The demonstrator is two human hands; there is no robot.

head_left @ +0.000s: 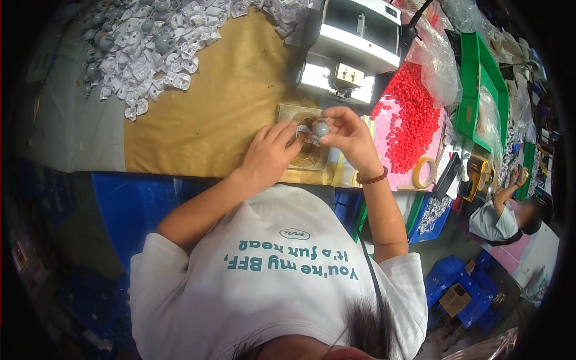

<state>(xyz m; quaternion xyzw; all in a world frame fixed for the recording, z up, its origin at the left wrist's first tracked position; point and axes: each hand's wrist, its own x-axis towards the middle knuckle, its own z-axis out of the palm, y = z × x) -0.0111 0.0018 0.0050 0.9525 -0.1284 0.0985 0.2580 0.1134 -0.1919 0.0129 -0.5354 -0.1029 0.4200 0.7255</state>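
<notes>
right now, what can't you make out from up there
All in the head view:
Left hand: palm hidden by its own back.
Square block: partly covered by the left hand.
White machine: top cut off by upper edge.
Co-worker's hand: grip too small to tell.

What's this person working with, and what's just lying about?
Seems in use:
small grey ball-shaped piece, held in the right hand, left hand beside it
flat, square tan board beneath the hands
perhaps the heap of white and grey plastic pieces

Apparently just lying about:
yellow ring-shaped tape roll
green plastic tray
heap of small red plastic pieces
</notes>
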